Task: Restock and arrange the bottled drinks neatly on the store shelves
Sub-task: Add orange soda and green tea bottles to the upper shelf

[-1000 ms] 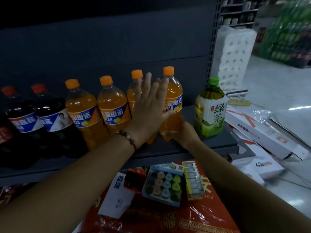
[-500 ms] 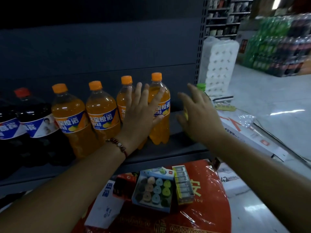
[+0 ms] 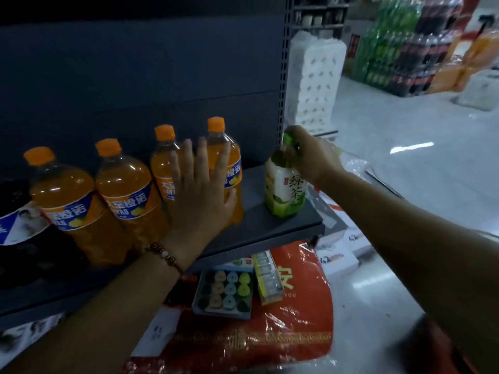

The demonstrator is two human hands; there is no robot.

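Several orange soda bottles (image 3: pixel 127 195) with orange caps stand in a row on the dark grey shelf (image 3: pixel 270 228). My left hand (image 3: pixel 201 195), fingers spread flat, presses against the two rightmost orange bottles (image 3: pixel 231 163). At the shelf's right end a green tea bottle (image 3: pixel 285 191) with a green cap stands upright. My right hand (image 3: pixel 313 157) is closed around its neck and cap. A dark cola bottle (image 3: pixel 19 220) with a blue and white label stands at the far left, partly cut off.
Below the shelf lie a red plastic package (image 3: pixel 283 330), a box of coloured rolls (image 3: pixel 225 292) and a narrow yellow box (image 3: pixel 268 279). White boxes (image 3: pixel 337 260) lie on the floor to the right. A pack of toilet paper (image 3: pixel 313 82) stands behind the shelf post, with stacked drinks (image 3: pixel 399 47) beyond.
My right hand left the base of the rightmost orange bottle, reached right, and closed on the top of the green tea bottle. My left hand stays flat on the orange bottles.
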